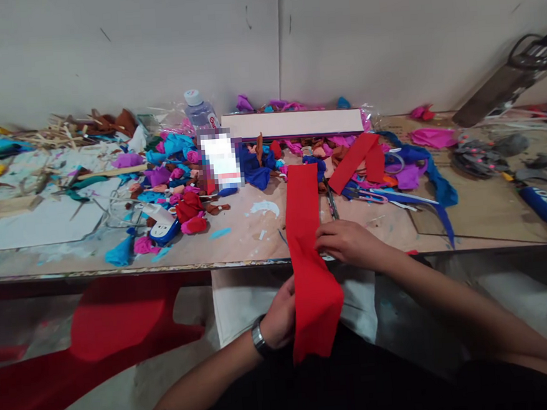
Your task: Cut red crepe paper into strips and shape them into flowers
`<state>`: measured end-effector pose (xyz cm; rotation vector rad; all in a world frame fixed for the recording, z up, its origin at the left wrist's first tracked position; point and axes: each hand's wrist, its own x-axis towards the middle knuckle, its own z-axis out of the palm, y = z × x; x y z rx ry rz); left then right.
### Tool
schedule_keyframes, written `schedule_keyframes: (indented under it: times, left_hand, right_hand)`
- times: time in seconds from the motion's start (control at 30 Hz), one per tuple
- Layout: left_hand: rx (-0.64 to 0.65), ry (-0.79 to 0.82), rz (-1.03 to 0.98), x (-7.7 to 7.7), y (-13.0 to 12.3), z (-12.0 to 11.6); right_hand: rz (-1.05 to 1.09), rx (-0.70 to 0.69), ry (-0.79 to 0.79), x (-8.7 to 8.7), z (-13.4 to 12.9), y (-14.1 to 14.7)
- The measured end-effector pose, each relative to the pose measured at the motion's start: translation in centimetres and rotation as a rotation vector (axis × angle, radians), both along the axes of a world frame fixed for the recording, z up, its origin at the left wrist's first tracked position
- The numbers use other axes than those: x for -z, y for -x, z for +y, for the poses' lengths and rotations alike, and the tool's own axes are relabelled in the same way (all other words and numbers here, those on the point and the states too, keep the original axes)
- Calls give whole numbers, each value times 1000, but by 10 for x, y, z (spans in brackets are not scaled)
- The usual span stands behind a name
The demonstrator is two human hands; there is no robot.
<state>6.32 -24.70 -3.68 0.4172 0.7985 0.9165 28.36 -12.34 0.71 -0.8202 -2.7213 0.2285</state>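
A long red crepe-like strip [306, 259] is extended past the near edge of a pale wooden table [243, 244] — its right side pinched by the right hand [349, 245]. Whether the left hand [279, 317], partly hidden behind, is clamped cannot be told. The far end is crowded by crumpled multicoloured scraps [258, 173].

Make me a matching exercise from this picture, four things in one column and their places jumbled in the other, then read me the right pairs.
Things
1. long red strip
2. metal band
3. white-capped bottle
4. red seat

Places
A. at the back of the table, near the wall
B. off the table, toward the picture's lower left
C. crossing the table's near edge, with the right hand at its side
D. around the wrist of the left hand

Pairs: 1-C, 2-D, 3-A, 4-B
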Motion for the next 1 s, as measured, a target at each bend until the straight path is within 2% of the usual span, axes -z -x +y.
schedule_keyframes:
  times: [0.1, 0.2, 0.37, 0.53, 0.8, 1.0]
  left_hand:
    - [138, 138, -191, 5, -4, 5]
    - [280, 163, -360, 4, -4, 11]
    - [372, 176, -436, -1, -2, 15]
    - [407, 150, -405, 3, 0, 13]
    - [413, 141, -389, -9, -3, 12]
    - [400, 160, -380, -8, -4, 11]
  right_hand:
    - [-2, 7, 37, -1, -3, 4]
    - [-1, -14, 74, -4, -3, 4]
    - [-29, -37, 148, -10, 2, 2]
    - [-19, -81, 159, -9, 7, 1]
    - [-30, -101, 132, -15, 9, -1]
    - [-23, -83, 131, -17, 8, -5]
